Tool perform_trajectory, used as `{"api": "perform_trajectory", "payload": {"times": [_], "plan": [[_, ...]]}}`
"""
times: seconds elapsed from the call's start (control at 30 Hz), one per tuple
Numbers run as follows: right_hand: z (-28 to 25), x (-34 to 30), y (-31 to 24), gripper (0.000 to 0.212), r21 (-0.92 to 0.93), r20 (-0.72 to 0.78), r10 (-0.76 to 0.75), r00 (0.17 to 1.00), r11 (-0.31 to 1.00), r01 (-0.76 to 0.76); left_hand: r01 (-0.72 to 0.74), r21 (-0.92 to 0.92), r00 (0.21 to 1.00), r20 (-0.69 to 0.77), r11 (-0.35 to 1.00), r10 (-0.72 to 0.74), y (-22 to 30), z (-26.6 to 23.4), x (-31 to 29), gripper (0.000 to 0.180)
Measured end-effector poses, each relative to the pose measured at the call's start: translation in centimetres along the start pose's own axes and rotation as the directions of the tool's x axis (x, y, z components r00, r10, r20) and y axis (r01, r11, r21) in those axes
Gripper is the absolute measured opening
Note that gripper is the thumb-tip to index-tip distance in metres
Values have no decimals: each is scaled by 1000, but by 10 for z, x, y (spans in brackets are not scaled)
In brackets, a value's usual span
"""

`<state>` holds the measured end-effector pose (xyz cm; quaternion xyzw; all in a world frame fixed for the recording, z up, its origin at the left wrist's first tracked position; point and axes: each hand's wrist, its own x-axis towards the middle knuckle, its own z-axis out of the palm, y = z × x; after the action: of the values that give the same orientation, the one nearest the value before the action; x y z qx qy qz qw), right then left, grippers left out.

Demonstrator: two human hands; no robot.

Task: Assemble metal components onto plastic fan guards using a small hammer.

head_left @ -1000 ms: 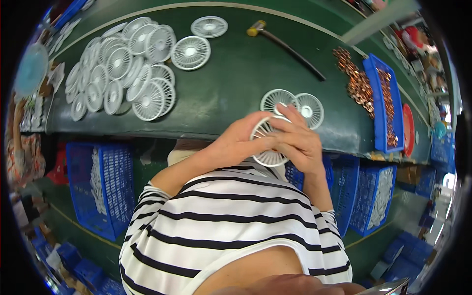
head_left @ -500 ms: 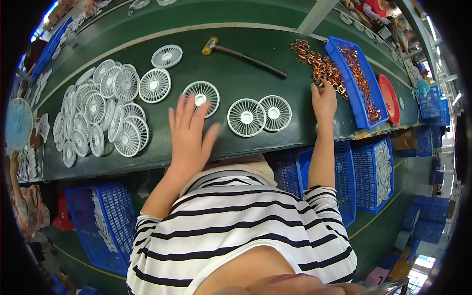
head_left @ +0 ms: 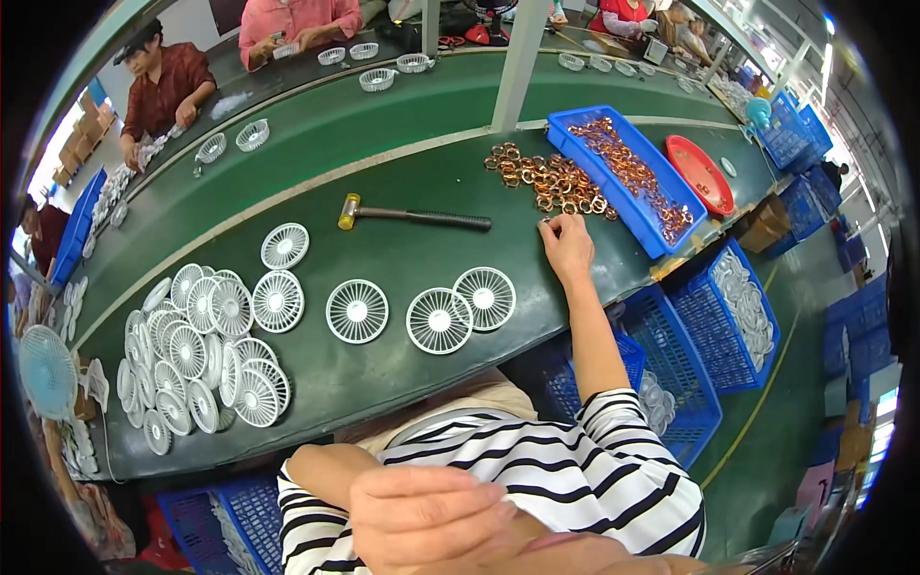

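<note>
My right hand (head_left: 570, 251) is at the near edge of a loose pile of copper-coloured rings (head_left: 551, 177). Its thumb and fingertips are pinched together; whatever is between them is too small to make out. My left hand (head_left: 422, 517) is raised in front of my chest, fingers curled together, with nothing visible in it. Three white round fan grilles lie in front of me: a single grille (head_left: 357, 311) and, right of it, one grille (head_left: 439, 321) overlapping another (head_left: 485, 298). A big heap of the same grilles (head_left: 187, 353) covers the table's left part.
A yellow-headed hammer (head_left: 412, 217) lies across the green table (head_left: 383, 259). Beyond the pile stand a blue tray (head_left: 661, 251) of rings and a red dish (head_left: 704, 177). Blue crates (head_left: 738, 359) sit below the table edge. People (head_left: 172, 81) work across the far bench.
My left hand has left the single grille and come up to my chest, its fingers curling. My right hand is now at the pile's near edge. The whole view has shifted.
</note>
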<state>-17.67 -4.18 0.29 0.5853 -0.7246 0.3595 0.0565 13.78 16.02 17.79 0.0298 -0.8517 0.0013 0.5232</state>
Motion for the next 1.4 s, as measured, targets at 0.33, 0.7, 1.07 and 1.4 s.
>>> {"api": "perform_trajectory", "payload": {"times": [0.33, 0.7, 1.07, 1.4], "plan": [[4, 1, 7, 22, 72, -22, -8, 1000, 997, 9, 188, 244, 977, -144, 951, -156, 8, -15, -15, 28], [-1, 2, 8, 21, 85, 32, 7, 999, 996, -10, 2, 79, 991, -131, 997, 8, 2, -21, -24, 12], [5, 4, 16, 19, 241, -45, 73, 996, 969, -60, 141, -183, 989, -10, 973, -146, -11, -5, -19, 24], [6, 15, 45, 23, 14, -10, 45, 999, 999, -45, 645, 151, 762, -193, 749, -618, -11, 19, -107, 16]]}}
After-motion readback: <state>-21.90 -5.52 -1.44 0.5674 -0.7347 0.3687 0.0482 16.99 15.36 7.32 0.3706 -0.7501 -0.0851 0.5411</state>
